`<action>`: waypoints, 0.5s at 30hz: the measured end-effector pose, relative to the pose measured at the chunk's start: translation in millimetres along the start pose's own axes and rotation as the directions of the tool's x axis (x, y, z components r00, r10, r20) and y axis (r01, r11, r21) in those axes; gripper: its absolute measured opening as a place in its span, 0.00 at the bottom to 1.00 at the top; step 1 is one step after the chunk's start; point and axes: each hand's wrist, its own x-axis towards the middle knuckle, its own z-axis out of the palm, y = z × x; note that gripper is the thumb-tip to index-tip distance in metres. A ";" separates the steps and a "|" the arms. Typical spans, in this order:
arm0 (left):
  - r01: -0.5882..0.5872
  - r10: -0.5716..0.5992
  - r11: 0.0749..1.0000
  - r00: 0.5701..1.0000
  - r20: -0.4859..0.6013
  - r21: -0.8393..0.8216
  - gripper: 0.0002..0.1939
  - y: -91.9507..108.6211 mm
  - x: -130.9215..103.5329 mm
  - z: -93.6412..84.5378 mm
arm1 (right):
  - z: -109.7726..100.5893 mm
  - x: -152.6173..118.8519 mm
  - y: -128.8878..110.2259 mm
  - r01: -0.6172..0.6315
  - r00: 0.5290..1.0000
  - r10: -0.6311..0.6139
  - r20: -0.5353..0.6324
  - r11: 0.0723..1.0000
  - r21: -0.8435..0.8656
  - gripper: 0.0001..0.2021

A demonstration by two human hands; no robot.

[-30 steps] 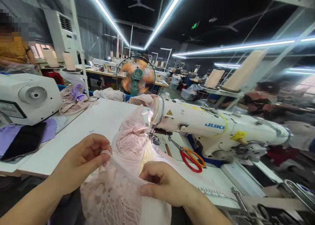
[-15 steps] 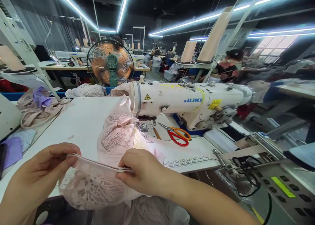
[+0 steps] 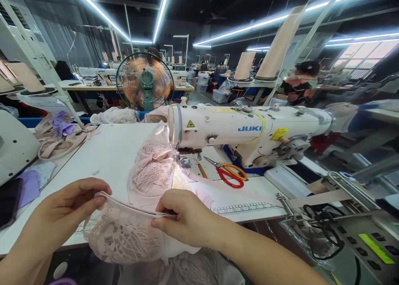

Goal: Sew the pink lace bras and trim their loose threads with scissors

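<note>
A pale pink lace garment (image 3: pixel 124 235) hangs over the front edge of the white table (image 3: pixel 112 152). My left hand (image 3: pixel 71 208) pinches its banded top edge at the left. My right hand (image 3: pixel 183 216) pinches the same edge further right, so the band runs taut between them. More of the pink lace (image 3: pixel 152 170) lies on the table and reaches under the needle of the white JUKI sewing machine (image 3: pixel 243 131). Red and orange scissors (image 3: pixel 229 174) lie on the machine bed, right of the needle.
A pile of pink and purple fabric (image 3: pixel 59 135) sits at the table's far left, beside another white machine (image 3: pixel 12 147). A fan (image 3: pixel 145 81) stands behind the table. A control panel (image 3: pixel 368 247) and cables are at lower right. A person (image 3: pixel 296 87) sits at a bench beyond.
The view swung right and down, then steadied. My hands moved apart along the garment's edge and pulled the band straight between them; both keep their pinch.
</note>
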 end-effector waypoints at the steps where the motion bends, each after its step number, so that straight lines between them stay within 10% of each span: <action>1: 0.005 -0.005 1.000 0.999 0.041 -0.014 0.15 1.0 0.3 -1.0 | -0.8 -0.3 -0.6 -0.005 1.000 0.005 -0.002 1.000 0.014 0.09; 11: -0.079 0.129 0.968 0.971 0.203 -0.237 0.08 0.0 -4.9 9.7 | -2.0 -11.8 1.3 -0.117 0.992 0.109 0.068 0.986 0.122 0.09; 15: -0.020 0.114 0.887 0.978 0.176 -0.461 0.09 1.6 -31.1 23.6 | 1.6 -26.2 8.8 -0.302 0.942 0.193 0.276 0.847 0.437 0.21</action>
